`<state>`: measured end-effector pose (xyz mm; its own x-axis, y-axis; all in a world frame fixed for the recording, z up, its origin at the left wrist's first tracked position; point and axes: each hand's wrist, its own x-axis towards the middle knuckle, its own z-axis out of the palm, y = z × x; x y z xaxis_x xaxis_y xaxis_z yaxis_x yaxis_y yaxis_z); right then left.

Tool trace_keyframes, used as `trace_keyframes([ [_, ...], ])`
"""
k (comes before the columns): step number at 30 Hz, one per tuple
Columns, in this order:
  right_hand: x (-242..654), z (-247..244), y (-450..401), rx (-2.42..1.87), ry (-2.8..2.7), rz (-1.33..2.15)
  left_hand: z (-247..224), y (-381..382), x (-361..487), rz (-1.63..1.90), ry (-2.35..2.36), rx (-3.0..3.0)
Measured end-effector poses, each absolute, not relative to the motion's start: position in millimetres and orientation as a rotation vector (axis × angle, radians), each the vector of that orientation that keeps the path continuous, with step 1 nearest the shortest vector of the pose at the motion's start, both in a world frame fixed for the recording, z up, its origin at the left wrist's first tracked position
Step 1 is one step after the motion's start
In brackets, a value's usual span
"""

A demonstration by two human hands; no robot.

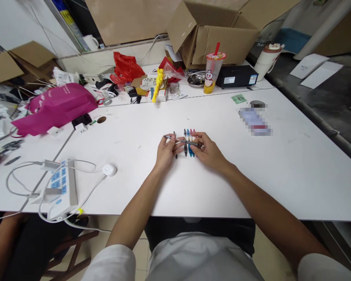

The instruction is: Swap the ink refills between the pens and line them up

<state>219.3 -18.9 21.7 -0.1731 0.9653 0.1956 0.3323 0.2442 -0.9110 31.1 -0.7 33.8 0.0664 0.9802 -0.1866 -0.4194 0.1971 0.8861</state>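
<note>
Over the white table (pixel 128 132), left hand (pixel 167 151) and right hand (pixel 208 151) pinched one grey pen (pixel 181 141) towards opposite ends, seemingly to steady it. Beneath, other pens (pixel 185 150) lay side by side, apparently for order.

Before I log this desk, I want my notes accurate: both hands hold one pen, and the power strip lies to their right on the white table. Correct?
Not quite: the power strip lies to their left, as the head view shows. The left hand and right hand do hold one pen, and the strip is on the white table.
</note>
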Motion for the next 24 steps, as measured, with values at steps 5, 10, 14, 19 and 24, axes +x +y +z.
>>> trace_keyframes([
  [5,220,24,-20,-1.246,-1.714,0.874,32,-1,30,1.243,0.960,0.776],
  [10,221,25,-20,-1.267,-1.732,0.863,32,0,30,1.241,0.986,0.776],
  [14,221,26,-21,-1.299,-1.754,0.856,31,0,30,1.258,0.989,0.784],
  [19,220,29,-22,-1.321,-1.768,0.859,31,0,30,1.271,0.988,0.808],
  [24,220,33,-24,-1.349,-1.771,0.873,33,-2,29,1.264,0.978,0.838],
])
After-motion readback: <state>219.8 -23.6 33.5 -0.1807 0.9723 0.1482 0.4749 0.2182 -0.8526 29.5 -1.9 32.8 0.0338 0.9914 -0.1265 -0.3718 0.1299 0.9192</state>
